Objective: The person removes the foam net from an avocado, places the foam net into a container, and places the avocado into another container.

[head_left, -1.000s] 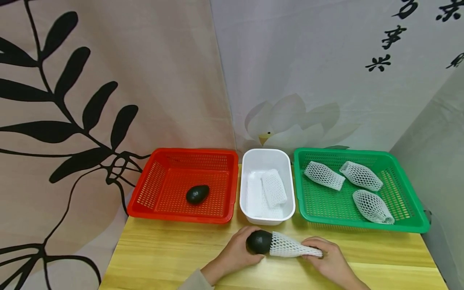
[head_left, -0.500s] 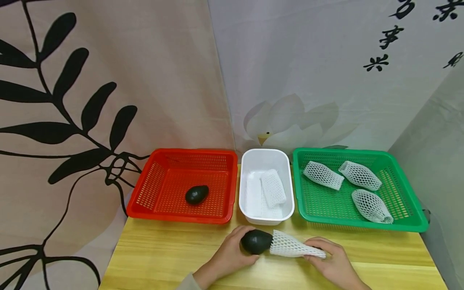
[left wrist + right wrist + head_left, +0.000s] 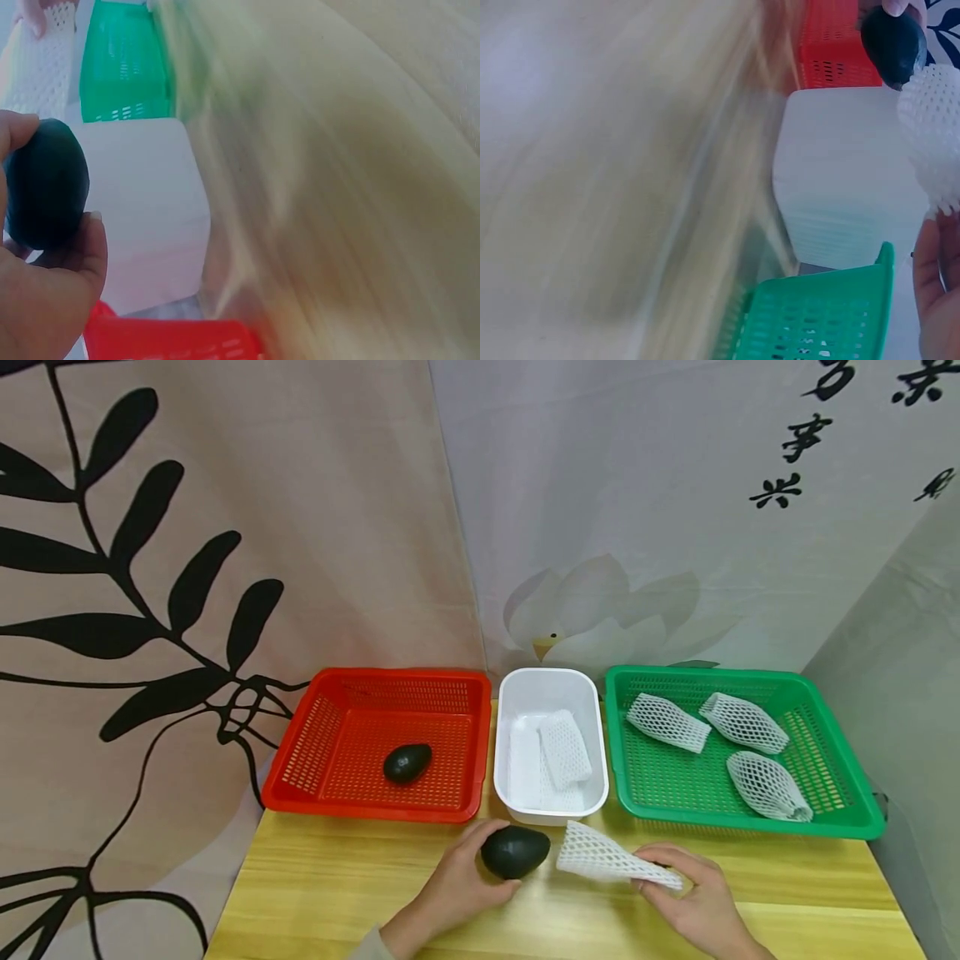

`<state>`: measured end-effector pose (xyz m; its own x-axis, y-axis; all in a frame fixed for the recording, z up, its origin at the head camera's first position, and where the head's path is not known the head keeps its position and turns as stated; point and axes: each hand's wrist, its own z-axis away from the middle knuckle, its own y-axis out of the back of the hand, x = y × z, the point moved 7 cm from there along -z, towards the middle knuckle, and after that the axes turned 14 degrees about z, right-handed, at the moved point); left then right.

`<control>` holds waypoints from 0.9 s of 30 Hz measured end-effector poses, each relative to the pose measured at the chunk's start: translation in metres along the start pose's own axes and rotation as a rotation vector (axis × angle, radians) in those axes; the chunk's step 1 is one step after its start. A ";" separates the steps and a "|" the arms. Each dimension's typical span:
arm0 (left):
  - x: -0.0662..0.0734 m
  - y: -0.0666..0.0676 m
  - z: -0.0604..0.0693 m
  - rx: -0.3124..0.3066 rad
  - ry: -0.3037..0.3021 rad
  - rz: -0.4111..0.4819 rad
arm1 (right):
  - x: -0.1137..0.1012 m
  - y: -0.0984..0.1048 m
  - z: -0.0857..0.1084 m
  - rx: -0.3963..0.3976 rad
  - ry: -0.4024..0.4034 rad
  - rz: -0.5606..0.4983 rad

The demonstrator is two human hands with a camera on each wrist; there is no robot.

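Observation:
A dark green avocado (image 3: 515, 852) is gripped in my left hand (image 3: 459, 883), thumb below and fingers above, over the front of the table. My right hand (image 3: 693, 897) pinches the narrow end of a white foam net sleeve (image 3: 600, 857), whose wider mouth faces the avocado across a small gap. In the left wrist view the avocado (image 3: 46, 184) sits between thumb and fingers. The right wrist view has the net sleeve (image 3: 932, 127) close to the avocado's tip. Another avocado (image 3: 407, 763) lies in the red basket (image 3: 360, 810).
Behind my hands stands a white tub (image 3: 504, 752) with flat foam nets (image 3: 564, 750) inside. To its right, a green basket (image 3: 750, 828) holds three net-wrapped items (image 3: 670, 722). The wooden table (image 3: 315, 885) extends in front, with a printed curtain (image 3: 360, 510) behind.
The avocado has come out of the foam net sleeve. My left hand has moved left with it, and my right hand slightly right with the sleeve.

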<state>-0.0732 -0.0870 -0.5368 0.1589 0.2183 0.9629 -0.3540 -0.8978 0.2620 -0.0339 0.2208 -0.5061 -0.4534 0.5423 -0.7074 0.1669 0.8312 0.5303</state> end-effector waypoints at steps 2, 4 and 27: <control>0.004 0.004 0.001 0.017 -0.021 -0.005 | -0.003 0.002 -0.003 0.030 0.050 -0.018; 0.009 0.007 0.002 0.035 -0.040 -0.008 | -0.006 0.004 -0.006 0.053 0.085 -0.037; 0.031 0.064 -0.001 0.225 -0.200 -0.088 | -0.026 0.004 -0.053 0.293 0.166 -0.088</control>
<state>-0.0918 -0.1378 -0.4905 0.3663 0.2395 0.8992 -0.1212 -0.9458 0.3013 -0.0679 0.2037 -0.4603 -0.6096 0.4597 -0.6458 0.3540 0.8868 0.2971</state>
